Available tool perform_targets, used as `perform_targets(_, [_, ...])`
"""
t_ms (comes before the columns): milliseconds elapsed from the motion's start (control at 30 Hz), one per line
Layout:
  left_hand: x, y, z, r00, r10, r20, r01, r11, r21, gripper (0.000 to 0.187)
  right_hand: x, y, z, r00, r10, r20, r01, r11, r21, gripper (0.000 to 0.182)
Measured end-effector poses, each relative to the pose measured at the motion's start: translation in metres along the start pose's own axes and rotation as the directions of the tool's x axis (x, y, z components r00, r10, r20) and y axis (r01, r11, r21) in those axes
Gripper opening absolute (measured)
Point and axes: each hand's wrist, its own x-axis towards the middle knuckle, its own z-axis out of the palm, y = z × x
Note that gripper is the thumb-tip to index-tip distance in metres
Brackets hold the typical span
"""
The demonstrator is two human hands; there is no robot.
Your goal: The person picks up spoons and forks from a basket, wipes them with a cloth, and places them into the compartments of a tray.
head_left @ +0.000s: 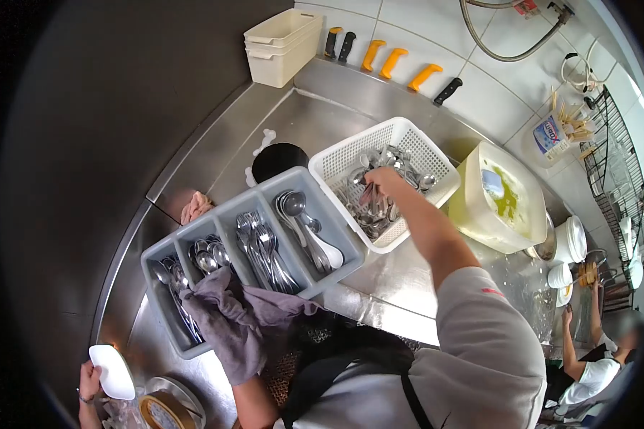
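Note:
My right hand reaches into a white perforated basket of loose metal cutlery, its fingers closed around several pieces. A grey-purple cloth covers my left hand, and only the left wrist shows below it. That hand holds the cloth bunched over the near side of a grey cutlery tray; its fingers are hidden. Spoons, forks and larger spoons lie sorted in the tray's compartments, with one white spoon among them.
Right of the basket stands a cream tub of greenish soapy water with a blue sponge. A black round container sits behind the tray. Knives line the tiled wall. Other people's hands show at lower left and far right.

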Motion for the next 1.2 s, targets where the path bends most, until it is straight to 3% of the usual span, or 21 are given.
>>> perform_targets(33, [-0.002, -0.01, -0.002, 0.972, 0.221, 0.076, -0.233, 0.911, 0.339, 0.035, 0.026, 0.009, -0.013, 0.909, 0.254, 0.329, -0.334, 0.918, 0.214, 0.01])
perform_targets(133, [-0.002, -0.012, -0.002, 0.941, 0.274, 0.2, -0.336, 0.831, 0.443, 0.029, 0.028, 0.01, -0.062, 0.867, 0.179, 0.466, -0.325, 0.91, 0.255, 0.001])
perform_targets(200, [-0.003, -0.005, 0.003, 0.894, 0.352, 0.278, -0.447, 0.659, 0.605, 0.029, -0.023, -0.023, -0.089, 0.922, 0.116, 0.369, -0.219, 0.943, 0.251, 0.003])
perform_targets(233, [-0.005, -0.002, 0.006, 0.867, 0.378, 0.324, -0.492, 0.556, 0.67, 0.028, -0.032, -0.03, -0.107, 0.902, 0.045, 0.429, -0.202, 0.923, 0.328, 0.008])
perform_targets(300, [-0.008, 0.0, 0.009, 0.805, 0.413, 0.427, -0.568, 0.327, 0.755, 0.028, -0.031, -0.044, -0.128, 0.952, 0.016, 0.307, -0.09, 0.969, 0.229, 0.007])
perform_targets(333, [-0.008, -0.007, 0.008, 0.827, 0.416, 0.378, -0.542, 0.415, 0.731, 0.028, -0.024, -0.045, -0.137, 0.969, -0.002, 0.248, -0.043, 0.983, 0.178, 0.006])
perform_targets(400, [-0.006, -0.024, 0.002, 0.87, 0.41, 0.275, -0.481, 0.578, 0.659, 0.029, -0.026, -0.037, -0.134, 0.99, -0.135, -0.031, 0.125, 0.97, -0.207, 0.016])
perform_targets(433, [-0.009, -0.018, 0.008, 0.867, 0.398, 0.3, -0.487, 0.547, 0.681, 0.033, -0.028, -0.038, -0.13, 0.961, -0.237, -0.143, 0.162, 0.9, -0.405, 0.022])
perform_targets(467, [-0.01, -0.018, 0.011, 0.866, 0.401, 0.3, -0.495, 0.595, 0.633, 0.035, -0.003, -0.024, -0.12, 0.935, -0.278, -0.223, 0.098, 0.801, -0.59, 0.035])
perform_targets(533, [-0.01, -0.018, 0.016, 0.864, 0.409, 0.293, -0.503, 0.682, 0.532, 0.04, 0.018, 0.005, -0.103, 0.89, -0.286, -0.354, 0.071, 0.856, -0.513, 0.036])
perform_targets(600, [-0.005, -0.016, 0.004, 0.978, 0.157, 0.14, -0.19, 0.945, 0.267, 0.043, 0.036, 0.026, -0.082, 0.875, -0.246, -0.417, -0.036, 0.826, -0.563, 0.034])
perform_targets(667, [-0.001, -0.019, 0.003, 0.987, 0.098, 0.129, -0.113, 0.987, 0.112, 0.044, 0.055, 0.035, -0.067, 0.868, -0.248, -0.431, -0.079, 0.787, -0.612, 0.033])
perform_targets(733, [-0.002, -0.031, 0.007, 0.944, 0.268, 0.192, -0.294, 0.948, 0.124, 0.044, 0.062, 0.043, -0.061, 0.875, -0.282, -0.394, -0.063, 0.74, -0.67, 0.033])
perform_targets(767, [-0.002, -0.032, 0.006, 0.939, 0.286, 0.191, -0.316, 0.937, 0.149, 0.043, 0.065, 0.042, -0.067, 0.9, -0.247, -0.359, -0.065, 0.738, -0.672, 0.032])
perform_targets(867, [-0.002, -0.028, 0.001, 0.944, 0.284, 0.17, -0.316, 0.925, 0.21, 0.041, 0.043, 0.031, -0.079, 0.891, -0.36, -0.277, -0.002, 0.607, -0.794, 0.034])
perform_targets(900, [-0.003, -0.028, -0.001, 0.947, 0.276, 0.165, -0.308, 0.925, 0.223, 0.041, 0.042, 0.029, -0.078, 0.846, -0.387, -0.366, -0.035, 0.645, -0.763, 0.036])
perform_targets(1000, [-0.003, -0.028, -0.002, 0.951, 0.267, 0.157, -0.3, 0.923, 0.243, 0.039, 0.035, 0.018, -0.087, 0.836, -0.343, -0.429, 0.005, 0.786, -0.618, 0.041])
perform_targets(1133, [-0.003, -0.029, -0.001, 0.955, 0.26, 0.145, -0.29, 0.921, 0.259, 0.036, 0.021, 0.003, -0.072, 0.915, -0.266, -0.303, 0.06, 0.833, -0.55, 0.035])
perform_targets(1200, [-0.001, -0.03, -0.001, 0.955, 0.266, 0.133, -0.293, 0.919, 0.264, 0.035, 0.044, 0.008, -0.053, 0.896, -0.247, -0.37, 0.011, 0.844, -0.537, 0.037])
